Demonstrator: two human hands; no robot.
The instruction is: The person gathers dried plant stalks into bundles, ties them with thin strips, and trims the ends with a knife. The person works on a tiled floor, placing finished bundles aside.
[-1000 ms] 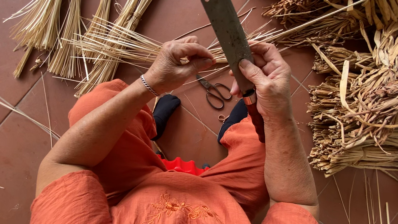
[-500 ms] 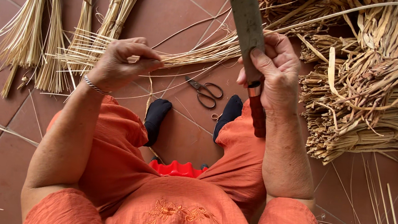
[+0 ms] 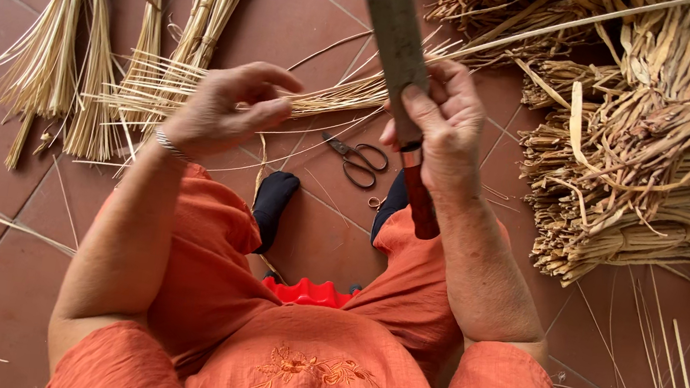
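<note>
My right hand [image 3: 446,119] grips a big cleaver-like knife [image 3: 393,29] where blade meets the reddish-brown handle [image 3: 420,203]; the flat steel blade points up and away, the handle down toward my knee. My left hand [image 3: 224,109] pinches a thin pale straw stalk [image 3: 331,96] that runs rightward to the blade and on across the floor toward the upper right. Both hands hover above my knees in orange trousers. Black-handled scissors [image 3: 358,159] lie on the tiles between the hands, just beyond my black-socked feet [image 3: 274,203].
Tied bundles of pale straw [image 3: 90,57] lie fanned out at the upper left. A large heap of coarser brown dried stalks [image 3: 667,146] fills the upper right. Loose thin strands [image 3: 668,348] are scattered on the red tile floor at the right and left.
The knife has swung from slanted to nearly upright, blade tip leaving the top of view. My left hand has slid left along the stalk, away from the right hand.
</note>
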